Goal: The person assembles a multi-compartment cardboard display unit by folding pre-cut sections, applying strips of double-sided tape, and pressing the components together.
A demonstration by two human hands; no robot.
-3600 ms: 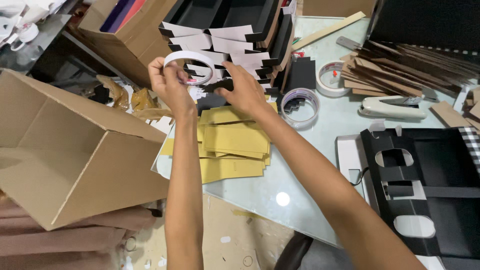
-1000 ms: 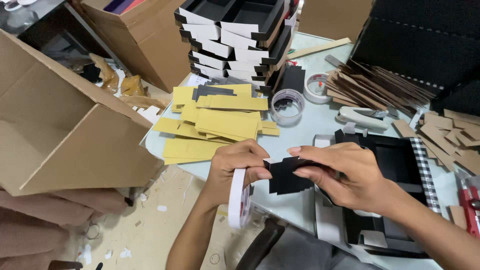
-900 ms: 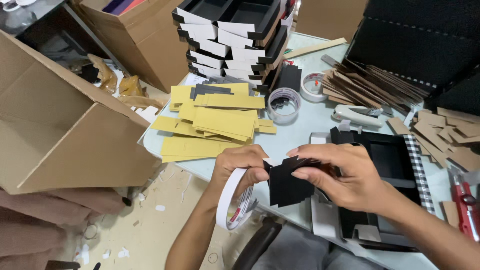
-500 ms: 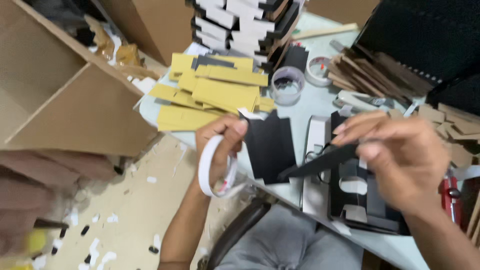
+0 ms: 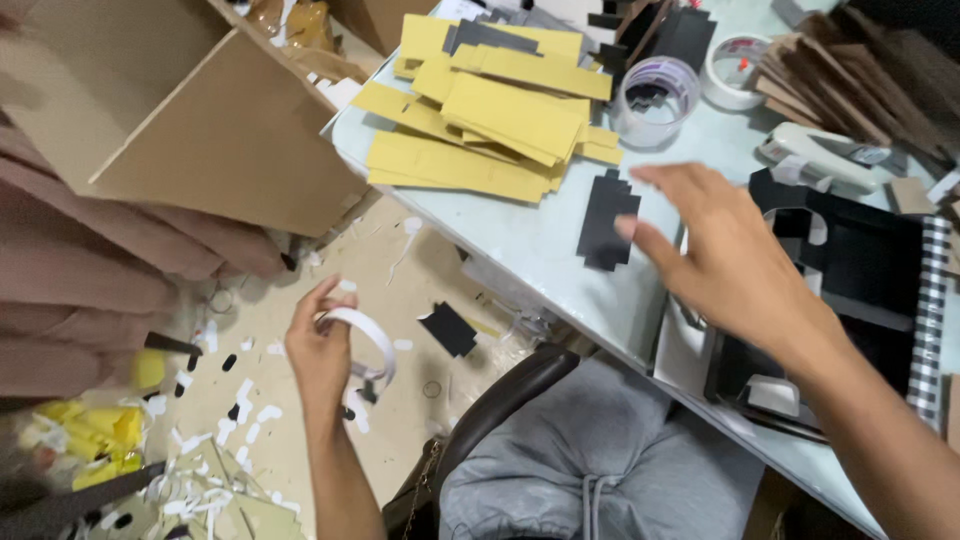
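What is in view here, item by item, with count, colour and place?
tape roll: one, white, in left hand, over floor
black card: one, on table, by right fingertips
yellow strips: a pile, table top left
tape rolls: two, clear and white, past the strips
stapler: one, white, table right
black trays: stacked, under right hand
carton: one, brown, left
scraps: many, white and black, floor
left hand: grip shut on roll
right hand: open, above table

The left hand [image 5: 322, 352] holds a white tape roll [image 5: 362, 340] low over the littered floor [image 5: 300, 440]; the right hand [image 5: 725, 260] hovers open above the pale table [image 5: 530, 240], just beside a black card piece [image 5: 606, 217]; yellow card strips [image 5: 490, 110] lie stacked beyond, near a clear tape roll [image 5: 655, 100].
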